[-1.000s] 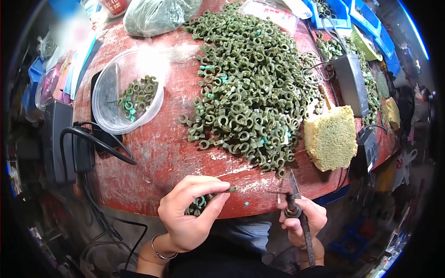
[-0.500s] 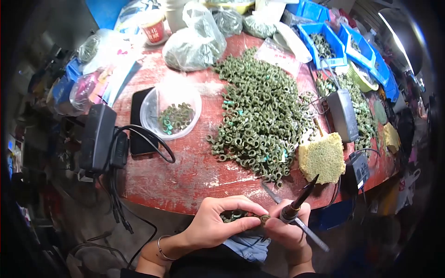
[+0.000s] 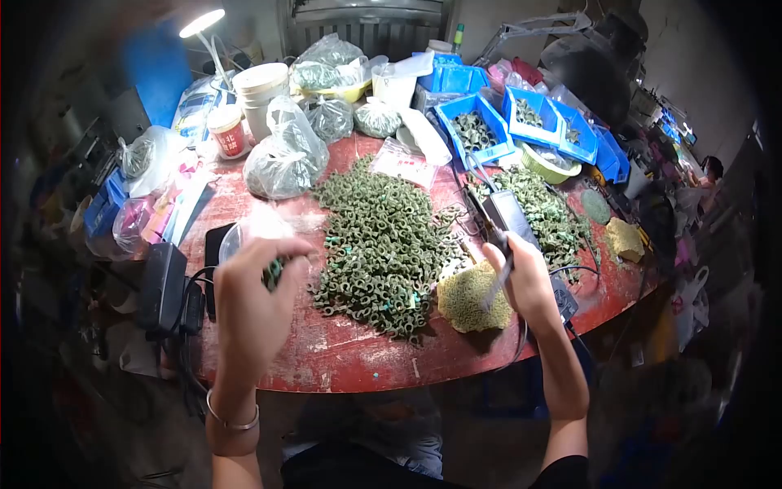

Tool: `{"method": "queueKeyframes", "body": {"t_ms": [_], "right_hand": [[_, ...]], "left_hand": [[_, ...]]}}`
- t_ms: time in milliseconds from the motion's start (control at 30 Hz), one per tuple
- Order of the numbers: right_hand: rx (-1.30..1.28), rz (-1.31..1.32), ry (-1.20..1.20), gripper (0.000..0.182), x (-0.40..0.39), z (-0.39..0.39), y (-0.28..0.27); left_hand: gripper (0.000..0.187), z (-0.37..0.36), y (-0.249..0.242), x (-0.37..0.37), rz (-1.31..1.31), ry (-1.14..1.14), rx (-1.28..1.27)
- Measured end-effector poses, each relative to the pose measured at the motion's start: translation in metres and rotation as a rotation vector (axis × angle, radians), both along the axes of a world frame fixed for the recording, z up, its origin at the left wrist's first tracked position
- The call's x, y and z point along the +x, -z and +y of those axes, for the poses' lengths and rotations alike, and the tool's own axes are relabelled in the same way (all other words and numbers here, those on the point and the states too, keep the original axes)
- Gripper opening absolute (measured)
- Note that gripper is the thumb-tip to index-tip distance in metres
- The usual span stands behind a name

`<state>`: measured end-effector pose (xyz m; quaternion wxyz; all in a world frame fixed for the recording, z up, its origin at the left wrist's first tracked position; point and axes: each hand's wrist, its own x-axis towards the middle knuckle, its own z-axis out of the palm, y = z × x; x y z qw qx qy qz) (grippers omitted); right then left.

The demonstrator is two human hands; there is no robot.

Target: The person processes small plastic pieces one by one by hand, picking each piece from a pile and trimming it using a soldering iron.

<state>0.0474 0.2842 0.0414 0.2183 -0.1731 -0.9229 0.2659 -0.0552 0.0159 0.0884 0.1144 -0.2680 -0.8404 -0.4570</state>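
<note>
My left hand (image 3: 257,301) hovers above a clear plastic tub (image 3: 231,243) at the table's left, thumb and forefinger apart; it mostly hides the tub and the small green pieces inside. My right hand (image 3: 525,281) is raised over the right side, closed around a black pen-like tool (image 3: 487,213) that points up and left. A thin metal tool (image 3: 497,287), blurred, sticks out below the same hand, in front of a yellow sponge (image 3: 464,306). Between the hands spreads a large heap of small dark green ring-shaped pieces (image 3: 375,244).
Blue bins (image 3: 476,155) with green pieces stand at the back right, beside a green basket (image 3: 550,167). Tied plastic bags (image 3: 287,159) and white buckets (image 3: 261,98) line the back. Black power adapters (image 3: 161,285) and cables lie at both sides. A lamp (image 3: 202,24) shines at the back left.
My hands have parted from close together at the table's front edge. The left went up to the tub and opened; the right rose over the sponge with both tools. The view has tilted up.
</note>
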Motion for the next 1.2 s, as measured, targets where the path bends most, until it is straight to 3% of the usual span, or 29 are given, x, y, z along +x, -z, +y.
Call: {"method": "queueKeyframes", "body": {"t_ms": [67,100,167,267,400,500,567,633,767,867,967,1033,1067,1100,1133,1200], "right_hand": [[0.157,-0.03,0.042,0.024,-0.019,0.023,0.019],[0.22,-0.027,0.042,0.023,-0.026,0.031,0.027],[0.224,-0.106,0.048,0.017,-0.037,0.039,0.032],[0.313,-0.118,0.025,0.013,-0.047,0.056,0.053],[0.361,-0.157,0.055,0.018,-0.044,0.044,0.041],[0.234,-0.015,0.029,0.019,-0.04,0.032,0.025],[0.175,-0.081,-0.046,0.02,-0.034,0.016,0.006],[0.169,-0.124,-0.129,0.018,-0.029,0.006,0.001],[0.424,-0.069,-0.286,0.009,-0.012,-0.005,0.002],[0.556,-0.162,-0.295,0.014,-0.002,-0.002,0.004],[0.515,-0.323,-0.322,0.015,0.003,0.001,0.006],[0.551,-0.252,-0.322,0.024,0.001,0.014,0.03],[0.582,-0.364,-0.336,0.03,0.0,0.012,0.021],[0.601,-0.247,-0.344,0.026,0.002,0.014,0.026],[0.577,-0.195,-0.341,0.024,0.003,0.012,0.025],[0.548,-0.241,-0.355,0.023,0.007,0.009,0.019]], "left_hand": [[0.01,0.0,-0.007,-0.019,0.037,-0.123,-0.141],[0.01,-0.001,0.002,-0.035,0.18,-0.15,-0.133],[0.008,-0.006,0.011,-0.061,0.238,-0.203,-0.165],[0.007,-0.013,0.024,-0.089,0.154,-0.301,-0.338],[0.012,-0.014,0.037,-0.111,0.039,-0.321,-0.562],[0.016,-0.015,0.042,-0.117,-0.066,-0.274,-0.642],[0.017,-0.015,0.031,-0.108,-0.127,-0.197,-0.624],[0.018,-0.017,0.037,-0.111,-0.02,-0.184,-0.541],[0.015,-0.015,0.035,-0.113,0.14,-0.211,-0.355],[0.02,-0.011,0.012,-0.101,0.209,-0.271,-0.191],[0.024,-0.012,-0.03,-0.076,0.286,-0.281,-0.05],[0.018,-0.022,-0.043,-0.069,0.418,-0.182,0.216],[0.011,-0.028,-0.047,-0.066,0.55,-0.088,0.427],[0.013,-0.032,-0.057,-0.053,0.654,-0.157,0.501],[0.015,-0.047,-0.064,-0.042,0.709,-0.428,0.443],[0.022,-0.083,-0.069,0.004,1.122,-0.86,-0.003]]}}
